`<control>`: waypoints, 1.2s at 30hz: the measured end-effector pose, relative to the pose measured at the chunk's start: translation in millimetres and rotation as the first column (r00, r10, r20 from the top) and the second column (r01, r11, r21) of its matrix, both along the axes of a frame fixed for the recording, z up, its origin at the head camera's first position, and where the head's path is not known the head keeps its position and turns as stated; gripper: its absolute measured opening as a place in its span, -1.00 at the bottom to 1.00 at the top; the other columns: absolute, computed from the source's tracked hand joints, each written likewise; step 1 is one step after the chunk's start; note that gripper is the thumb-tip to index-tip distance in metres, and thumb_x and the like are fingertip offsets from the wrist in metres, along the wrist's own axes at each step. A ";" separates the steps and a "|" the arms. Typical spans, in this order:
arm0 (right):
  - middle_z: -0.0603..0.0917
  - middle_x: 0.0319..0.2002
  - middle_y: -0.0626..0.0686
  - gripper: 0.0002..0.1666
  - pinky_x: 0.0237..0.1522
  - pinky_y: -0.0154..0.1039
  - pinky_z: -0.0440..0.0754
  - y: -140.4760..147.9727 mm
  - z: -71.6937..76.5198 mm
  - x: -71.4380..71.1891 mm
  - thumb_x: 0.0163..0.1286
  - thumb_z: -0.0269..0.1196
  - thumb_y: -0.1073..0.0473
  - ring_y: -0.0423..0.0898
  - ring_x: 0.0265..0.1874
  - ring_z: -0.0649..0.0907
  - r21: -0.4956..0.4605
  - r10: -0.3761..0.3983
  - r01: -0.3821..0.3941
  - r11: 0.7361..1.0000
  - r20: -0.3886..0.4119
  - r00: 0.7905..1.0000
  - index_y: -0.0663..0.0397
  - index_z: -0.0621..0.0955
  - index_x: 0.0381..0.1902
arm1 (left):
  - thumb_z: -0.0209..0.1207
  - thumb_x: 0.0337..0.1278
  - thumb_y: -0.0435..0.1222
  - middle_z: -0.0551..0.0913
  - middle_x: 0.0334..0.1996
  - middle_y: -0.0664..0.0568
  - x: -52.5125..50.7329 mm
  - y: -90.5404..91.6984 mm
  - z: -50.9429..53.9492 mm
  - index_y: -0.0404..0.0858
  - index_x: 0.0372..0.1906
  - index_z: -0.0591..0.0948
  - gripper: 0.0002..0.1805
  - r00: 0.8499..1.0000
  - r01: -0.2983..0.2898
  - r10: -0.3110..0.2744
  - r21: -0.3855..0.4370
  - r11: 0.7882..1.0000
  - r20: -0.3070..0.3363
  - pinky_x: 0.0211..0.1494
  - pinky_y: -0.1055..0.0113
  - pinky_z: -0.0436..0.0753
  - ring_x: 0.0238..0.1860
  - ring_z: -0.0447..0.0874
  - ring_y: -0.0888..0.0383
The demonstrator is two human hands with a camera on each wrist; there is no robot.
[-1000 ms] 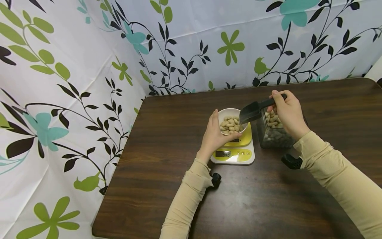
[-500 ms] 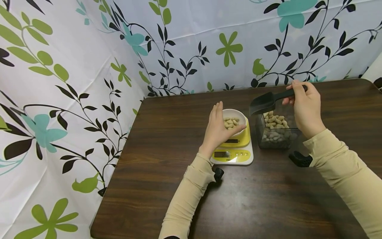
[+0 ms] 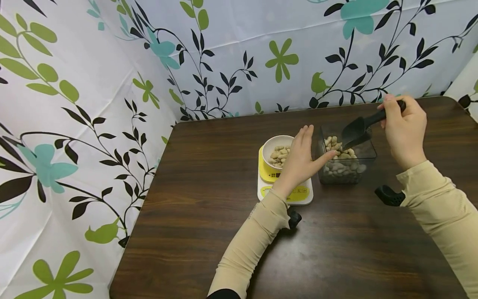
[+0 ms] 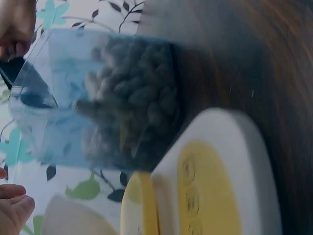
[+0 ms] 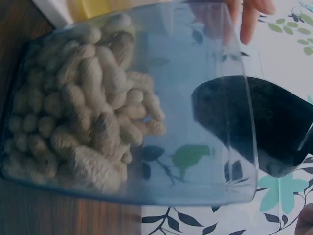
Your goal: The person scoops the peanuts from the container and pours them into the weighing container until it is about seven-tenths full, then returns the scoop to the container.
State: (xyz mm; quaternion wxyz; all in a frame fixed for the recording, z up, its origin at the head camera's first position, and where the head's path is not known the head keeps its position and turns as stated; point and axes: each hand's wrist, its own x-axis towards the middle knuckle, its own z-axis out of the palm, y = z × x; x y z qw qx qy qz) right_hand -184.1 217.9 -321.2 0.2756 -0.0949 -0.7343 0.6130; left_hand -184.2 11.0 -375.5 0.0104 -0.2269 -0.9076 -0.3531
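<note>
A black scoop (image 3: 354, 132) is gripped by the right hand (image 3: 407, 128), whose fingers are curled round the handle. The blade is tilted downward, and in both wrist views its tip is seen through the wall of a clear container (image 3: 365, 158), inside the mouth and above the peanuts (image 5: 98, 103) heaped below. The left hand (image 3: 301, 162) is held open, its fingers straight and its thumb spread toward the container. The right side of a white bowl (image 3: 267, 151) is hidden by that hand; whether the bowl is touched by it cannot be told. More peanuts are held in the bowl, which is borne by a yellow and white scale (image 3: 300, 194). The container is set just to the right of the scale on a dark wooden table (image 3: 194, 187), which is backed by a white cloth (image 3: 224, 25) patterned with leaves, flowers and birds
</note>
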 end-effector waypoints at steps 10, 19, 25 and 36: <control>0.33 -0.75 -0.36 -0.75 -0.67 -0.45 0.16 -0.2 -13.3 -0.7 0.38 0.07 -0.07 -0.38 -0.78 0.25 0.414 -0.017 0.034 0.910 -0.047 0.999 -0.40 0.46 -0.54 | -0.03 0.19 0.23 -0.10 0.50 -0.01 5.9 23.3 -10.0 -0.09 0.49 -0.18 -0.05 0.999 0.033 -0.032 -0.055 0.998 0.033 0.44 0.22 0.23 0.49 -0.04 0.12; 0.31 -0.76 -0.30 -0.56 -0.64 -0.39 0.19 2.5 -21.2 -2.0 0.39 0.02 -0.11 -0.32 -0.75 0.27 0.566 0.032 -0.053 0.823 0.048 0.998 0.14 0.58 -0.36 | -0.06 0.16 0.28 -0.10 0.50 -0.01 3.1 28.7 -13.4 -0.08 0.48 -0.21 -0.02 0.997 0.036 -0.030 -0.087 0.996 0.071 0.44 0.27 0.24 0.49 -0.06 0.17; 0.34 -0.80 -0.15 -0.57 -0.70 -0.35 0.22 3.4 -27.9 -2.1 0.39 0.01 -0.14 -0.22 -0.82 0.30 0.589 0.081 -0.139 0.796 0.124 0.989 0.09 0.54 -0.40 | -0.03 0.14 0.27 -0.07 0.50 0.00 2.9 27.0 -11.6 -0.09 0.48 -0.18 -0.02 0.997 0.047 -0.043 -0.076 0.996 0.060 0.45 0.28 0.22 0.50 -0.08 0.19; 0.41 -0.86 -0.38 -0.61 -0.81 -0.34 0.21 3.8 -36.7 -0.3 0.19 0.27 -0.18 -0.28 -0.87 0.38 0.490 0.081 -0.138 0.861 0.135 0.988 -0.01 0.52 -0.52 | -0.04 0.14 0.27 -0.07 0.50 0.03 3.8 27.1 -10.7 -0.10 0.48 -0.17 -0.02 0.997 0.042 -0.036 -0.089 0.995 0.065 0.44 0.30 0.23 0.49 -0.06 0.21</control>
